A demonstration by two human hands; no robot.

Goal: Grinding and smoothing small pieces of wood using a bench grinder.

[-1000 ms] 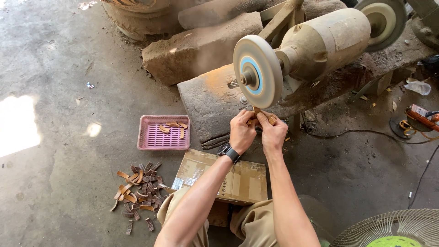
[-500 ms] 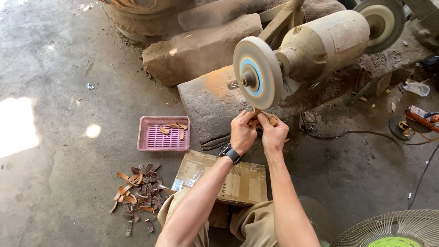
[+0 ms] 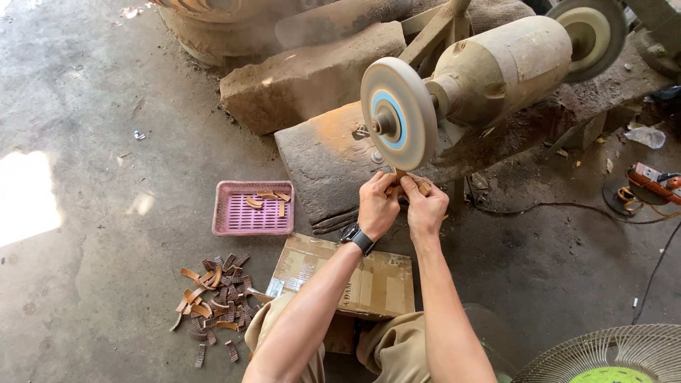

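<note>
At the near edge of the head view, the person's knees in tan trousers are being seen above a flattened cardboard box lying on the concrete floor. Both forearms are being extended forward over that box. A small tan curved piece is being pinched between the fingertips of both hands, the left hand with a dark wristwatch closing on its left end and the right hand closing on its right end. The hands are being pressed close together, thumbs almost touching, and neither hand is markedly nearer the work. The long axis of the piece is being held roughly crosswise, left to right, although most of it is being hidden by the fingers. The piece is being presented directly beneath the lower rim of the grinding wheel, which lies just ahead of and above the hands; whether contact is being made cannot be told. To the left on the floor, a heap of similar brown curved pieces is lying, and beyond it a pink perforated tray is holding a few more. Farther off, the wheel is being carried on the shaft of a dusty motor housing, which is being supported on a stone block.
</note>
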